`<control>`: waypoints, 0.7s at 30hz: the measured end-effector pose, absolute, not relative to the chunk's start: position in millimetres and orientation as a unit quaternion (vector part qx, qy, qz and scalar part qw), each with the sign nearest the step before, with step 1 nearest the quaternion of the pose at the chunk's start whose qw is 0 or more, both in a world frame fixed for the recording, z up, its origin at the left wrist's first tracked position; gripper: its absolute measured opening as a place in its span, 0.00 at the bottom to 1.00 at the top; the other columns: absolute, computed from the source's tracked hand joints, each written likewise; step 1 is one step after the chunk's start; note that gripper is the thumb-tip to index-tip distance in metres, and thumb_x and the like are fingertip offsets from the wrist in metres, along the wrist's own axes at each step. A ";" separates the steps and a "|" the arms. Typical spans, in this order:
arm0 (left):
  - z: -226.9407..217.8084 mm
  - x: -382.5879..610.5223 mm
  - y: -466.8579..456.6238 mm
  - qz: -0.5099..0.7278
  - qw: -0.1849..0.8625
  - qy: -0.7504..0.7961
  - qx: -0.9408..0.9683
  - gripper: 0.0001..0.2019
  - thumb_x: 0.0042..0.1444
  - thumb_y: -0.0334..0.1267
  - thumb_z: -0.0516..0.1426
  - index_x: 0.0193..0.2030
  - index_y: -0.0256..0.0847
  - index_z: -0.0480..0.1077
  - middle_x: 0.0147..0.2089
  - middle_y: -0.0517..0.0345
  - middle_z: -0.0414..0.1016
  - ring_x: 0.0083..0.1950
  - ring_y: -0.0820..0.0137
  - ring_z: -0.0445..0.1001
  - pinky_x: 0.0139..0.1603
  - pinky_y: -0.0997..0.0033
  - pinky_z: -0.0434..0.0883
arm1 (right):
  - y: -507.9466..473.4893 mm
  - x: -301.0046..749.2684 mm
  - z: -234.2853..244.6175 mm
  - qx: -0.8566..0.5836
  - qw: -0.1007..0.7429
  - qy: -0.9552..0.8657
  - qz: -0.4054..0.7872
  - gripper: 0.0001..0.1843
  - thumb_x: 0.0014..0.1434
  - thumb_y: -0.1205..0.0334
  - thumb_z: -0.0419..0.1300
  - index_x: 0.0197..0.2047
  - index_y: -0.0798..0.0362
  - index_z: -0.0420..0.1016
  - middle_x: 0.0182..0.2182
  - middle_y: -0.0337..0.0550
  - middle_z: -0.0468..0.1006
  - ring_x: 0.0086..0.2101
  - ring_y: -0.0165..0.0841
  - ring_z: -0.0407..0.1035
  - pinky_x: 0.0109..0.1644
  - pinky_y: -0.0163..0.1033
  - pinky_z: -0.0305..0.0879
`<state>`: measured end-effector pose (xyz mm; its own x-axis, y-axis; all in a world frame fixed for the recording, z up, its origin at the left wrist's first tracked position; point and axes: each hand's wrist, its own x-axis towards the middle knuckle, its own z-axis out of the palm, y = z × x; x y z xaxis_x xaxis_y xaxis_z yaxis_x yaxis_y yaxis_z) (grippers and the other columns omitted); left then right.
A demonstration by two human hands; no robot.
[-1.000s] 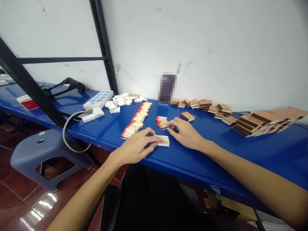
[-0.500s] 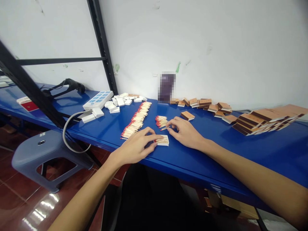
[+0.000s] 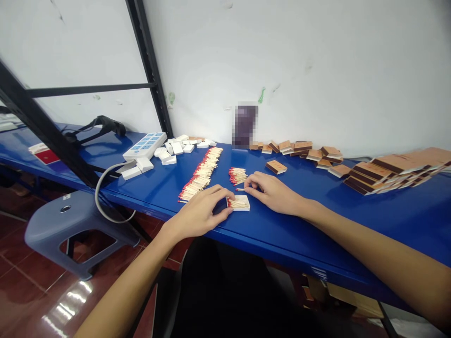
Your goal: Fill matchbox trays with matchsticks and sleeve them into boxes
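Observation:
A small white matchbox tray (image 3: 239, 203) with red-tipped matches in it lies on the blue table (image 3: 352, 211). My left hand (image 3: 200, 213) grips the tray's left end between thumb and fingers. My right hand (image 3: 273, 192) rests just behind the tray, its fingertips pinching a single match (image 3: 241, 189) beside a small bundle of matches (image 3: 237, 175). A long row of loose matches (image 3: 201, 173) lies to the left of the bundle.
White inner trays (image 3: 178, 149) and a power strip (image 3: 144, 146) with its cable sit at the back left. Brown matchbox sleeves (image 3: 299, 150) line the wall, with stacked ones (image 3: 394, 169) at right. A grey plastic stool (image 3: 70, 225) stands below left. A black shelf post (image 3: 148, 65) rises behind.
My left thumb has slid off the tray's top to its left end, uncovering the matches inside. My right hand stays by the bundle with a match.

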<state>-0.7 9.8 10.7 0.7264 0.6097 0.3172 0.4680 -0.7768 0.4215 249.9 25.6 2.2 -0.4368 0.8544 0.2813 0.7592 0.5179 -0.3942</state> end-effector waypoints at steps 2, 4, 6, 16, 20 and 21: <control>10.8 -0.2 9.7 0.227 0.159 0.297 0.914 0.08 0.65 0.39 0.54 0.49 0.43 0.70 0.47 0.56 0.73 0.44 0.67 0.72 0.47 0.66 0.69 | 25.4 250.3 1.1 -0.475 0.216 -0.847 0.101 0.09 0.67 0.60 0.49 0.36 0.51 0.67 0.33 0.42 0.69 0.32 0.34 0.64 0.38 0.41 0.61; 11.2 0.2 9.7 0.228 0.162 0.297 0.913 0.06 0.65 0.39 0.54 0.45 0.42 0.70 0.46 0.56 0.73 0.43 0.68 0.71 0.46 0.67 0.68 | 25.0 250.9 0.0 -0.474 0.207 -0.851 0.096 0.09 0.68 0.60 0.48 0.37 0.50 0.66 0.35 0.43 0.69 0.34 0.35 0.65 0.39 0.42 0.61; 11.5 0.2 9.8 0.230 0.165 0.297 0.912 0.05 0.65 0.38 0.55 0.42 0.42 0.71 0.46 0.57 0.73 0.43 0.68 0.71 0.45 0.68 0.68 | 24.0 251.4 0.1 -0.475 0.198 -0.852 0.097 0.09 0.68 0.60 0.47 0.37 0.50 0.65 0.36 0.44 0.69 0.34 0.36 0.65 0.39 0.43 0.61; 9.5 -0.1 11.0 0.230 0.164 0.276 0.919 0.11 0.66 0.38 0.53 0.51 0.44 0.74 0.49 0.54 0.72 0.48 0.66 0.73 0.52 0.65 0.69 | 5.7 238.4 17.5 -0.440 0.216 -0.860 0.138 0.11 0.69 0.56 0.47 0.36 0.50 0.63 0.34 0.43 0.70 0.33 0.34 0.64 0.37 0.41 0.59; 9.8 0.0 11.4 0.231 0.167 0.272 0.919 0.10 0.67 0.38 0.52 0.49 0.43 0.74 0.48 0.54 0.72 0.47 0.67 0.73 0.51 0.66 0.69 | 0.3 231.2 16.6 -0.448 0.197 -0.858 0.156 0.11 0.68 0.55 0.49 0.35 0.50 0.66 0.33 0.42 0.71 0.32 0.34 0.64 0.35 0.40 0.59; 10.1 0.0 11.4 0.232 0.170 0.272 0.918 0.10 0.67 0.38 0.53 0.48 0.43 0.74 0.48 0.54 0.72 0.47 0.67 0.73 0.51 0.66 0.69 | -0.5 229.8 16.6 -0.451 0.196 -0.855 0.161 0.11 0.67 0.56 0.50 0.35 0.50 0.67 0.32 0.42 0.71 0.32 0.34 0.64 0.35 0.40 0.59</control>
